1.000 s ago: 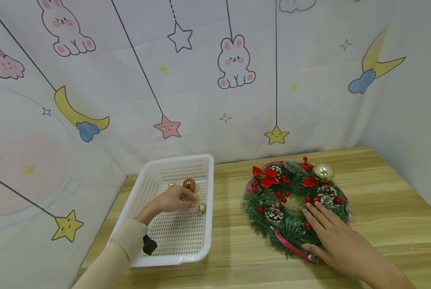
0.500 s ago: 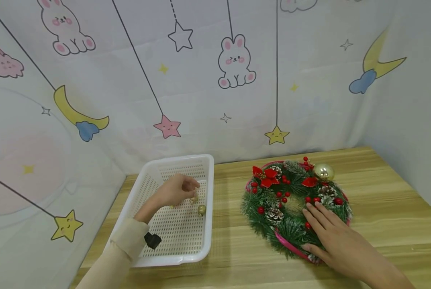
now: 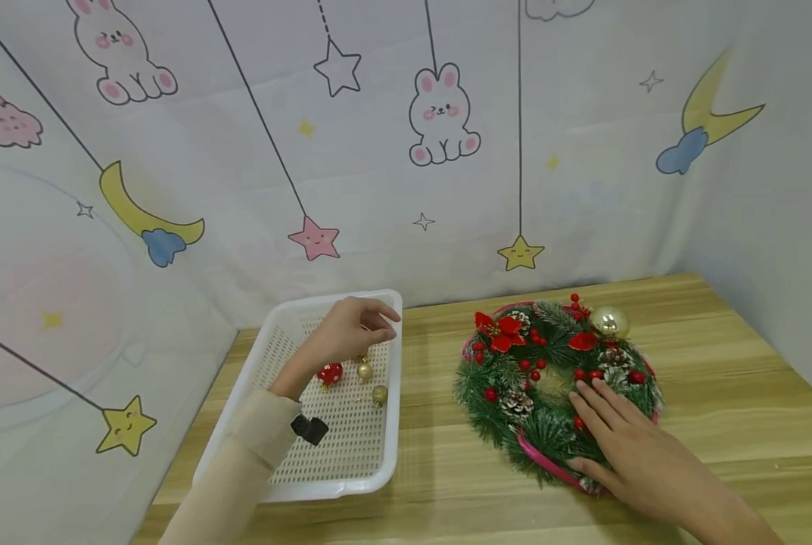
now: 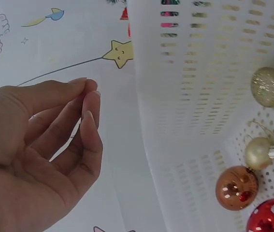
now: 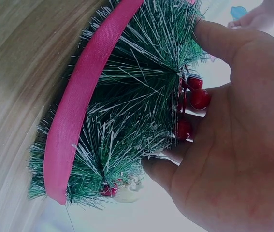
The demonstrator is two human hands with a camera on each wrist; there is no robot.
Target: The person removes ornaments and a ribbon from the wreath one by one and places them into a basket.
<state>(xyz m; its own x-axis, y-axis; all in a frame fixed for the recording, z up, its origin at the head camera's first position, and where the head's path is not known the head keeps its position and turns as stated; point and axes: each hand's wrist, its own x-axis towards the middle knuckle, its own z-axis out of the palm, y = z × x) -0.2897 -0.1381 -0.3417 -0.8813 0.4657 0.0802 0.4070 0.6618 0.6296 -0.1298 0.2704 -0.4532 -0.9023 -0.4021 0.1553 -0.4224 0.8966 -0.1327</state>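
Observation:
My left hand point(image 3: 351, 329) hovers over the back right rim of a white plastic basket point(image 3: 393, 446). Its fingers are loosely bent, and nothing shows between them in the left wrist view. Below it in the basket lie a polka-dot red ball ornament point(image 3: 330, 374), a gold ball ornament point(image 3: 365, 369), a glittery gold one point(image 3: 380, 394) and an orange-brown one point(image 4: 237, 188). My right hand point(image 3: 640, 454) rests with outstretched fingers on the front right of a green Christmas wreath point(image 3: 487, 401), its fingers beside the red berries point(image 5: 199, 99).
Both basket and wreath stand on a wooden table point(image 3: 440, 454). A large pale gold ball point(image 3: 609, 322) sits at the wreath's back right, and a pink ribbon point(image 3: 545, 462) runs along its front. A printed white cloth point(image 3: 365, 166) hangs behind.
My left hand has risen from among the ornaments and moved towards the basket's back right rim, uncovering the red ball. My right hand stays on the wreath.

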